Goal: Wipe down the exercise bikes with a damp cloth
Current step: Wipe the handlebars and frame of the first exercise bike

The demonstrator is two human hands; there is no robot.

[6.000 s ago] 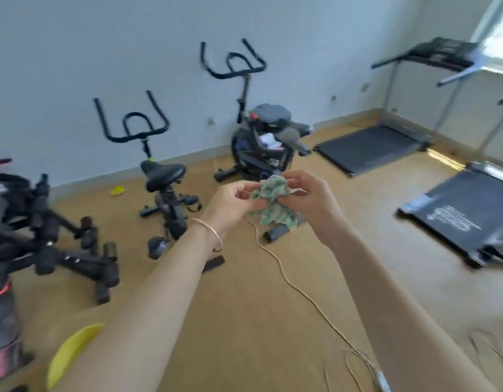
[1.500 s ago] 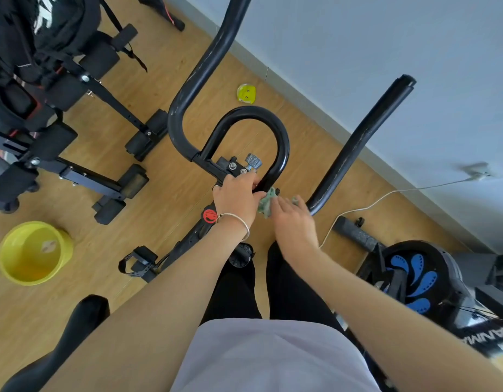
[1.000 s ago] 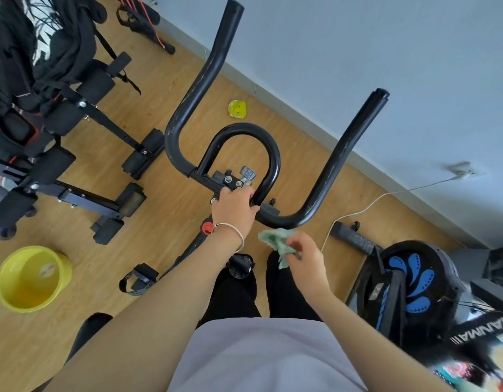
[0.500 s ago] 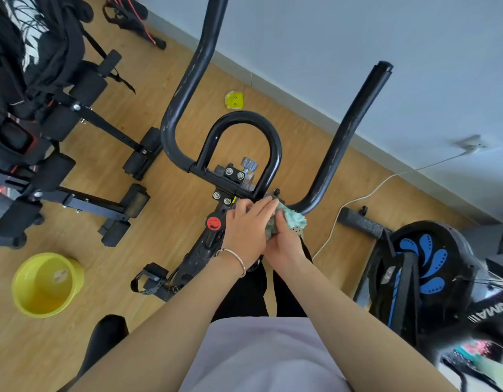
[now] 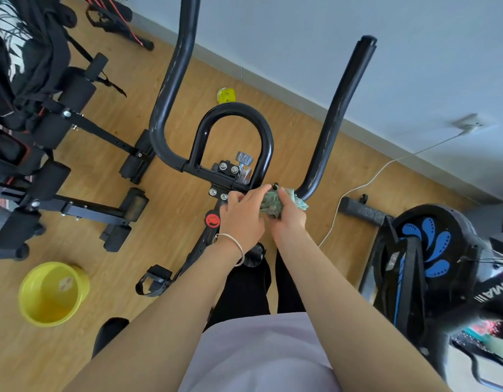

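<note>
One crumpled green cloth (image 5: 268,202), curved black tubular handlebar (image 5: 333,123)

I see open gaps either side of the inner loop (image 5: 236,108), between the handlebar arms (image 5: 336,117). A second bike (image 5: 431,247) crowds my right; a bench frame (image 5: 89,210) my left.

The black exercise bike (image 5: 230,176) stands upright on the floor near the wall edge. Its handlebar (image 5: 329,131) rises in two long horns around a central loop. A crumpled green cloth (image 5: 272,203) sits bunched on the crossbar at the right horn's base. A second bike (image 5: 431,244), its flywheel cover patterned blue, stands to the right.
</note>
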